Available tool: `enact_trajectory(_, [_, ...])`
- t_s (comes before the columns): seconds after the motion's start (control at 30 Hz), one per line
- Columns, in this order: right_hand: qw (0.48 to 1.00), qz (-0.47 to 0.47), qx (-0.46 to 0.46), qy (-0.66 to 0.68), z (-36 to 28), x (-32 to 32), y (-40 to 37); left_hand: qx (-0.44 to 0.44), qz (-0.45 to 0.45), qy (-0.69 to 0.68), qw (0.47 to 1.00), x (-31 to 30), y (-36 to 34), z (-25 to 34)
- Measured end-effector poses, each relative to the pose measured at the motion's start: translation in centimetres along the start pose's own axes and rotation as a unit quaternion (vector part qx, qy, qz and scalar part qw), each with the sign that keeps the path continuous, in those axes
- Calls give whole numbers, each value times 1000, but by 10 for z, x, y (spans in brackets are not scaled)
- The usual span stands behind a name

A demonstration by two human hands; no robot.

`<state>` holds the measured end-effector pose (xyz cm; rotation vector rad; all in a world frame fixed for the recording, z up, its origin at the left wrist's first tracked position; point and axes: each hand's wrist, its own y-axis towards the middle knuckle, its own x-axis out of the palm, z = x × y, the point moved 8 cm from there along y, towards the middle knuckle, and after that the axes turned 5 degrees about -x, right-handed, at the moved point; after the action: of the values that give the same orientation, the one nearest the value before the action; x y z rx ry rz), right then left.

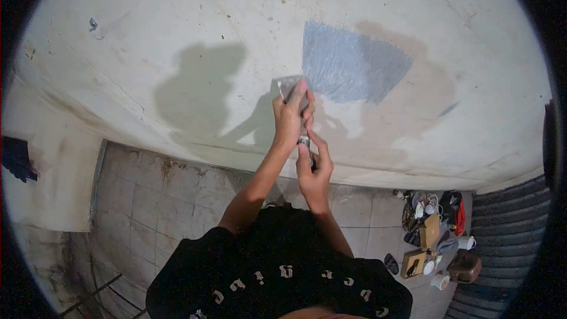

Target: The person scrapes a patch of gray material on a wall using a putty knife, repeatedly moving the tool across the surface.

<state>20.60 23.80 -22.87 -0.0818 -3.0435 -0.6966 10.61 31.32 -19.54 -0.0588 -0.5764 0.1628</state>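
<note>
Both yr hands are on a scraper [288,85] held against the wall [147,35], approx. mid-wall, blade end up. Yr left hand [289,117] is the upper one: its fingers [302,91] are closed over the blade & the top of the handle, pressing it flat to the plaster. Yr right hand [314,171] sits just below, touching the left, clenched round the handle's lower end w/ the index finger stretched up along it. Most of the tool is hidden by the hands; only the pale top edge of the blade shows. That edge lies right at the lower left corner of a grey-blue patch [354,68], which fans out up & to the right w/ a brownish stain around it. To the left of the hands, a soft shadow [201,91] falls on the wall. The wall's bottom edge meets a tiled floor [147,212], grimy at the joints. Well apart from the hands, near the floor's right edge, there's a heap of stuff: white mugs [466,242], cardboard boxes [429,230], a red cloth [460,217], plus smaller bits too small to tell.
</note>
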Motion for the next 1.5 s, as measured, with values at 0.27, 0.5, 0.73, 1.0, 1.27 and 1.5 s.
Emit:
enact_trajectory(0.27, [998, -9, 56, -35, 13, -7, -21, -24, 2, -19, 1000, -15, 0, -25])
enact_trajectory(0.5, [997, -8, 68, 29, -2, 0, -5, -3, -9, -16, 1000, -5, 3, -2])
enact_trajectory(0.73, [995, -16, 92, 42, -6, 7, -5, -2, -2, -1, 1000, -6, 3, 5])
enact_trajectory(1.0, [994, -11, 91, 52, 1, 11, -5, 10, -26, 27, 999, -2, 6, 15])
enact_trajectory(1.27, [999, 15, 6, 39, -16, 25, 10, 43, -36, 58, 997, 6, 8, 45])
enact_trajectory(1.5, [995, -6, 82, 60, -11, 25, 3, 32, -54, 43, 997, 6, 7, 40])
